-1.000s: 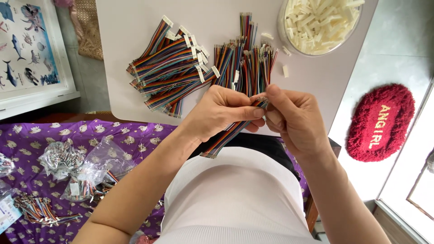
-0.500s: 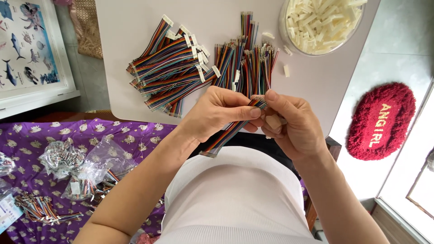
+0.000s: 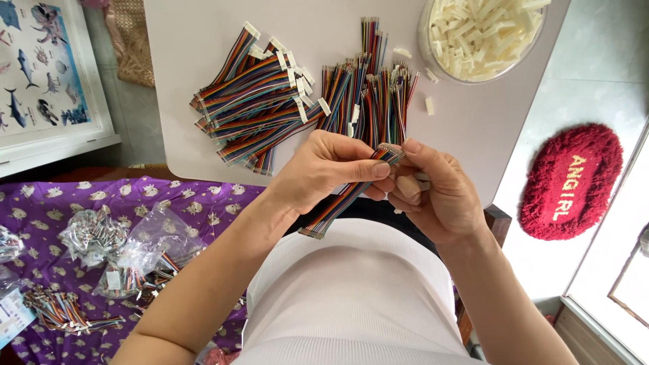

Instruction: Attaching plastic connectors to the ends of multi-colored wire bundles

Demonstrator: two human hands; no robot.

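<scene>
Plainly, the thing in hand is a short ribbon cable (image 3: 345, 199) of many coloured wires, held above the near edge of the white table (image 3: 473, 128) and in front of the person's body. The left hand (image 3: 324, 169) pinches it between thumb and forefinger just behind its upper end, while the right hand (image 3: 433, 192) meets that end from the other side, thumb and forefinger pressed close on the wire tips; a small pale piece sits between the right fingers, too hidden to name. The cable's lower end hangs free toward the waist. It looks very light and limp, bending under its own weight, so it is best gripped close to the end being worked, where the flat band stays stiffest; the fine metal tips seem easy to bend, and the insulation is likely a little slick. On the table lie a pile of finished cables (image 3: 253, 101) with white plugs, a bunch of bare-ended cables (image 3: 378, 94) just beside it, and a clear bowl (image 3: 427, 40) of white housings. Bags of parts (image 3: 122, 250) rest on the purple cloth (image 3: 40, 203) to the left.
</scene>
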